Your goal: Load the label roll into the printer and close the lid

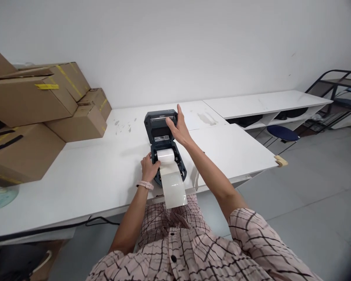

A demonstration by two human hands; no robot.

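Note:
A dark label printer (180, 160) stands on the white table with its lid (161, 130) raised. Inside lies a white label roll (165, 155), and its label strip (174, 190) hangs out over the table's front edge. My left hand (149, 168) grips the printer's left side, thumb over the rim beside the roll. At the lid's right edge is my right hand (179, 127), thumb on the inner face and the other fingers along or behind the edge, partly hidden.
Several cardboard boxes (26, 101) are piled at the left end of the table (105, 175). A black cable (61, 226) runs below its front edge. Farther right are a blue-seated stool (283, 132) and a dark metal frame (336, 86).

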